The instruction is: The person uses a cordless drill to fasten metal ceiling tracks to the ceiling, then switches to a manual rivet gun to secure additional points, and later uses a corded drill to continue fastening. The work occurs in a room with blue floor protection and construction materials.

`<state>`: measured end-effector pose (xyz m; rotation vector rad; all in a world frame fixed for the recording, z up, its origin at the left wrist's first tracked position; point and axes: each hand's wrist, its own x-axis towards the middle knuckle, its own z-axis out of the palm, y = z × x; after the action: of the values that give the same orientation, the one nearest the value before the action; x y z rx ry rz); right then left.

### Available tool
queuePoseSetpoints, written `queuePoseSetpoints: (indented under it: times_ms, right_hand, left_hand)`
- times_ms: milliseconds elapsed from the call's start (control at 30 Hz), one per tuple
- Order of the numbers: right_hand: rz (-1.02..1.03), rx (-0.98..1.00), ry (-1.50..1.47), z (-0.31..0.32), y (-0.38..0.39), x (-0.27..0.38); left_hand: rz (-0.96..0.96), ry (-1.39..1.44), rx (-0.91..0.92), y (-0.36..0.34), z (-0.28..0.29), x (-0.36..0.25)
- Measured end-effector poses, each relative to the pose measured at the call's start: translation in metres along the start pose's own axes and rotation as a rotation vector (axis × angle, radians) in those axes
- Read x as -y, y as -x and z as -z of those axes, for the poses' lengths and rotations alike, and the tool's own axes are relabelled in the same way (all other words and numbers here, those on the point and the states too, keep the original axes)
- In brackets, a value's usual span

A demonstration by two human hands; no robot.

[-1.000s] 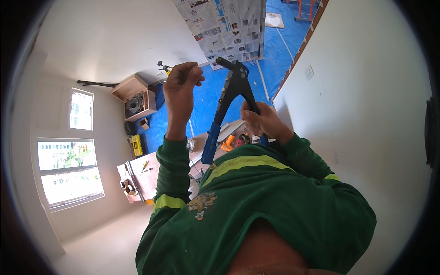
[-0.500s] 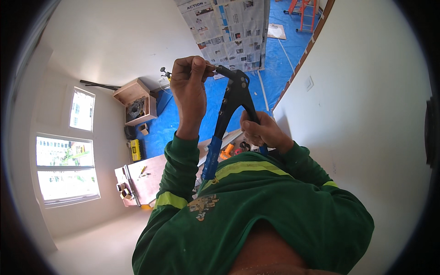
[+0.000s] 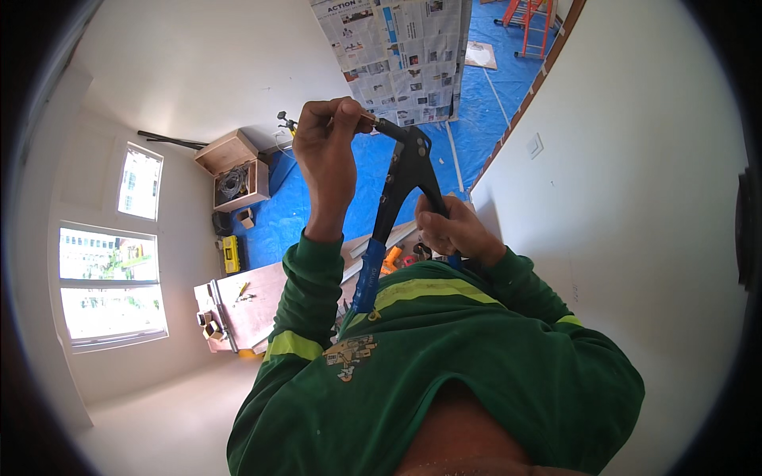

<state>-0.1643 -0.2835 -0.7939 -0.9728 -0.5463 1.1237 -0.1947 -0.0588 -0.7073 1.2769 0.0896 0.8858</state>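
Our left fingers [image 3: 316, 116], newly arrived, pinch a slim piece [image 3: 369, 118] — so meeting the riveter [image 3: 411, 161] our right hand [image 3: 454, 228] grips.

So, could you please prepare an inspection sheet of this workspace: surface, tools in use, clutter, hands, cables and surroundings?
Surface: flat pinkish-brown board, with tools on it; blue plastic sheet on the floor.
Tool in use: black riveter-like hand tool with blue grips, handles spread; small thin piece at its nose, exact kind unclear.
Clutter: orange drill-shaped tool, partly hidden; long dark bar on the board.
Hands: left hand pinches the thin piece; right hand grips one handle.
Cables: grey coil, cable or hose, in an open wooden box.
Surroundings: white walls, newspaper-covered panel.
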Motion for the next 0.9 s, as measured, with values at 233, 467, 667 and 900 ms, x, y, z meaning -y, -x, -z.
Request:
queuePoseSetpoints:
  times_ms: [233, 467, 667, 900]
  right_hand:
    - [-0.019, 0.028, -0.064, -0.003, 0.005, -0.004]
    - [-0.032, 0.031, -0.083, -0.003, 0.008, -0.007]
    - [-0.034, 0.049, -0.057, -0.002, 0.007, -0.007]
    - [-0.045, 0.045, -0.009, 0.002, 0.004, -0.005]
  left_hand:
    - [0.012, -0.009, 0.03, 0.006, -0.004, -0.009]
    - [0.014, 0.013, 0.047, 0.01, -0.008, -0.012]
    - [-0.025, -0.062, 0.063, 0.012, -0.007, -0.016]
    - [-0.044, -0.063, 0.067, 0.015, -0.006, -0.019]
